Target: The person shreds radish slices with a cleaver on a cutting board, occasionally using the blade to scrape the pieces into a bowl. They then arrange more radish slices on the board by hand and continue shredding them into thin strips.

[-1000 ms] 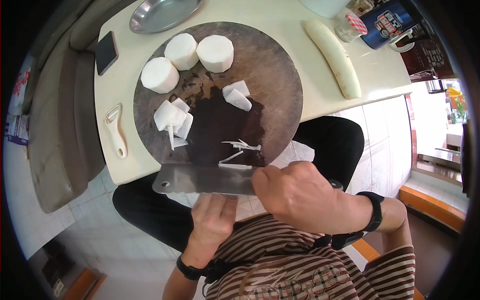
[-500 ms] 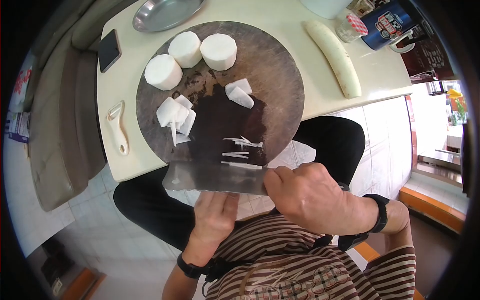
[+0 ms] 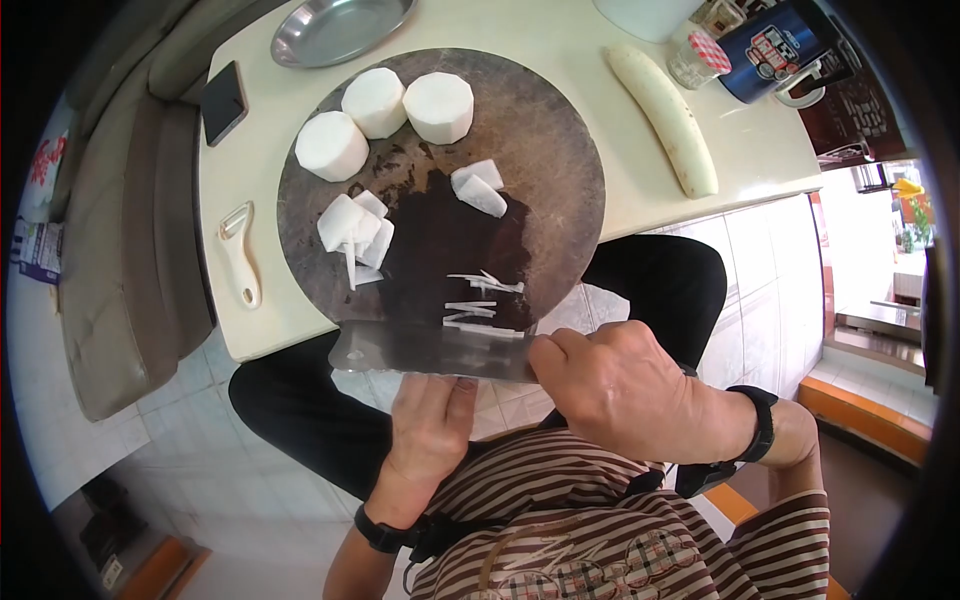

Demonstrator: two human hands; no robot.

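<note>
My right hand (image 3: pixel 625 385) is closed around the handle of a wide cleaver (image 3: pixel 430 350), whose blade lies across the near edge of the round wooden chopping board (image 3: pixel 560 170). Just below the blade is my left hand (image 3: pixel 430 420), fingers bent together; their tips and anything under them are hidden by the cleaver. Thin white strips (image 3: pixel 485 328) lie along the blade's far side, with more strips (image 3: pixel 485 283) beyond. Two flat white slices (image 3: pixel 480 190) rest mid-board, and a pile of slices (image 3: pixel 348 225) sits to the left. Three thick peeled white radish chunks (image 3: pixel 375 103) stand at the back.
A long whole white radish (image 3: pixel 665 120) lies right of the board. On the left are a peeler (image 3: pixel 238 255) and a phone (image 3: pixel 223 103). A metal dish (image 3: pixel 340 30) stands behind, and a jar (image 3: pixel 698 60) and blue canister (image 3: pixel 775 50) stand at the back right.
The cleaver blade has shifted and tilted slightly, and another thin strip shows beside it. Both hands stay in nearly the same place; the view has moved a little.
</note>
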